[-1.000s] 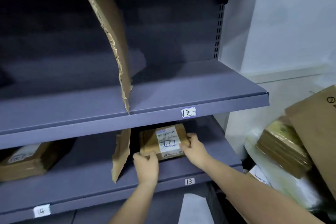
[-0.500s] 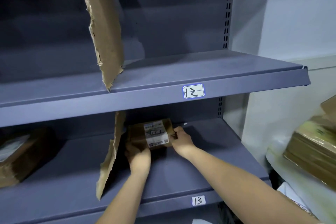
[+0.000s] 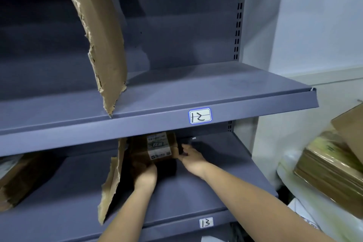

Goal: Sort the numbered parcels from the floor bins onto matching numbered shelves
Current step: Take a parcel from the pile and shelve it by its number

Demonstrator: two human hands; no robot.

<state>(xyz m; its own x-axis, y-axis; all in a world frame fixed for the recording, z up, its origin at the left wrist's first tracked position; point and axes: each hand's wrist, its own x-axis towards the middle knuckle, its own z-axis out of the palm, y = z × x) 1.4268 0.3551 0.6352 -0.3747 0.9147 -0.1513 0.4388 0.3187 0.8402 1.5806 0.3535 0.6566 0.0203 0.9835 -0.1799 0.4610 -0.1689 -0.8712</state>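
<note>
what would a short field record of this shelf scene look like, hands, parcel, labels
parcel: brown cardboard parcel with a white shipping label, deep on the lower shelf, just right of the torn cardboard divider
shelf label below: 13 label
shelf label above: 12 label
left hand: left hand grips the parcel's near left corner
right hand: right hand holds the parcel's right edge
number on parcel: too blurred to read
left bay: another brown parcel
</note>
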